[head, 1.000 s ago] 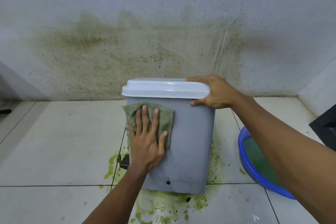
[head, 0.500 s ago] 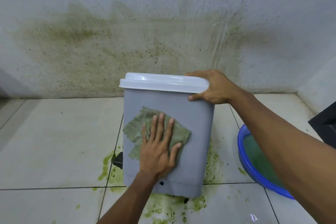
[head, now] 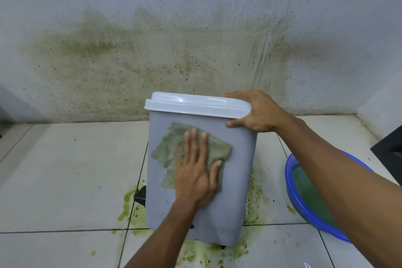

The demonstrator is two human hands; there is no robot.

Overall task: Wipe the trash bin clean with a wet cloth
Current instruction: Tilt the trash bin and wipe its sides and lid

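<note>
Fingers [head: 196, 143] flatten cloth [head: 215, 148] mid-bin [head: 239, 169]; right hand [head: 256, 113] grips lid edge [head: 195, 104].

Tiled floor [head: 65, 180] with bin and basin

A grey trash bin [head: 235, 180] stood on the pale tiles amid green slime [head: 128, 204]; right of the bin sat a blue basin [head: 291, 183].

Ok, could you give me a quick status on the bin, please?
Left hand flat, pressing cloth on bin front. Right hand gripping lid edge. Nothing obstructing.
</note>
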